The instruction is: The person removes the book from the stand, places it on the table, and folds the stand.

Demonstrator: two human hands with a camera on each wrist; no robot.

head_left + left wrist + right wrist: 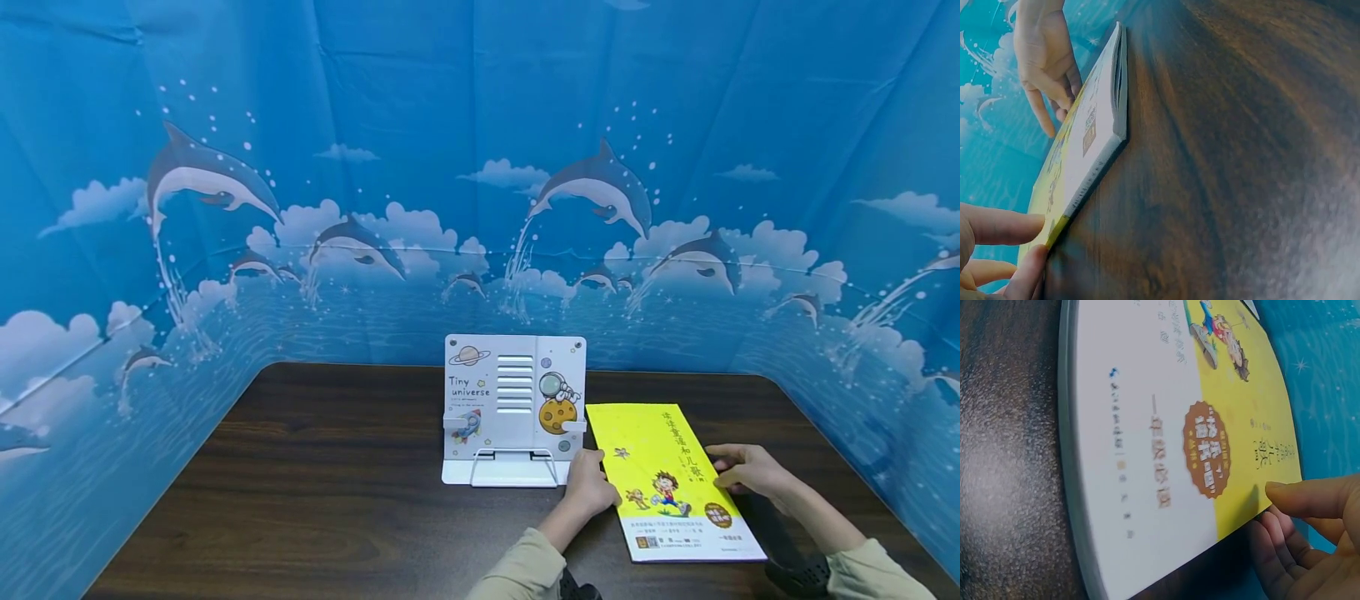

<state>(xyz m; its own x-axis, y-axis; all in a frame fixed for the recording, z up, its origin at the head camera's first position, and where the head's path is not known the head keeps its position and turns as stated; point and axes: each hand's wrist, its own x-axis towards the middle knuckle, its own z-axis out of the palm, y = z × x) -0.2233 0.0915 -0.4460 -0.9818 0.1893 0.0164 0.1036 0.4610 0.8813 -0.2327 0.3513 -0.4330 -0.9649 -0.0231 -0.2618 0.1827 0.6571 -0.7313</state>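
A yellow and white children's book (648, 450) with a cartoon running child on its closed cover lies on the dark wooden table, slightly askew. My left hand (589, 483) grips its left side; in the left wrist view, a thumb and finger (1010, 226) meet at the spine. On the opposite side, my right hand (752, 472) pinches the book's edge. The right wrist view has its thumb (1304, 499) on the yellow cover, while the other fingers curl beneath the edge, their tips partly hidden.
Just left of the book stands a white metal book stand (516, 400) with space drawings, a wire foot and small side clips. A blue dolphin-print curtain (420, 150) surrounds the table (322, 467) at the back and sides.
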